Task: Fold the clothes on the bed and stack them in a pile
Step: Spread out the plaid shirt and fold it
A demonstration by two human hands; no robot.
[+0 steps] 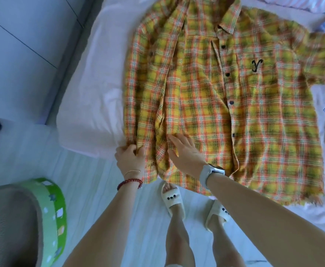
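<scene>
— Fingers [133, 149] of the left hand [130, 158] are curled tight. What is being held?
— The plaid shirt [221, 105] is pinched at its bottom corner.
— And the right hand [184, 153]?
— It is spread flat on the shirt, nothing gripped. The shirt is laid on the bed [92, 105], buttons up.

Yellow, orange and green plaid woven-cloth shirt [225, 105]: matt, slightly coarse, with a frayed hem and small dark glossy buttons; my left hand [130, 157] bunches its soft cloth at the near left corner of the bed. White cotton-like bed sheet [92, 97]: matt, smooth, faintly creased. On my right wrist, a pale grey watch band [206, 174] of smooth rubbery finish. On my left wrist, a string of dark red glossy beads [130, 183].
</scene>
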